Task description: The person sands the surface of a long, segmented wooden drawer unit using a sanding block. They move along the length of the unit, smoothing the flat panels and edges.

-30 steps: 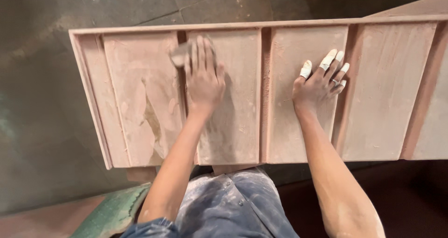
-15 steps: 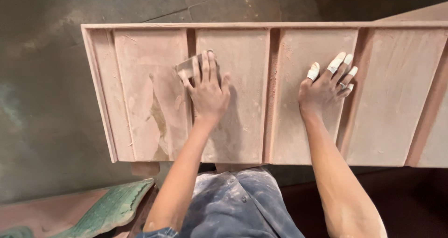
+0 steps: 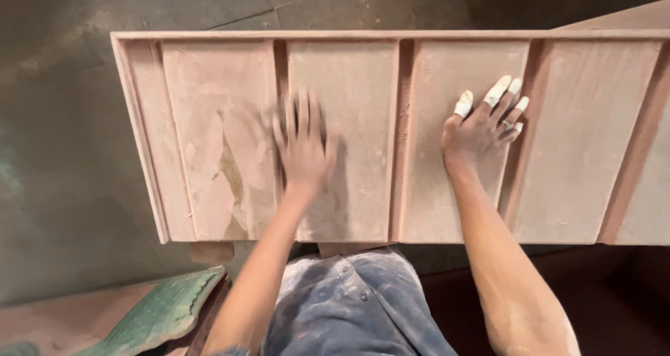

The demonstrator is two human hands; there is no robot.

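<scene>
Pressing wooden panel (image 3: 349,119): left hand (image 3: 301,150) blurred, fingers spread; right hand (image 3: 481,129) flat, open.

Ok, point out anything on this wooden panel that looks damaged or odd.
The leftmost recessed section of the wooden panel carries a pale, irregular patch with darker edges, unlike the even sections beside it. The right hand lies flat with white wraps on its fingertips. The left hand is blurred, so what it holds is unclear.
</scene>
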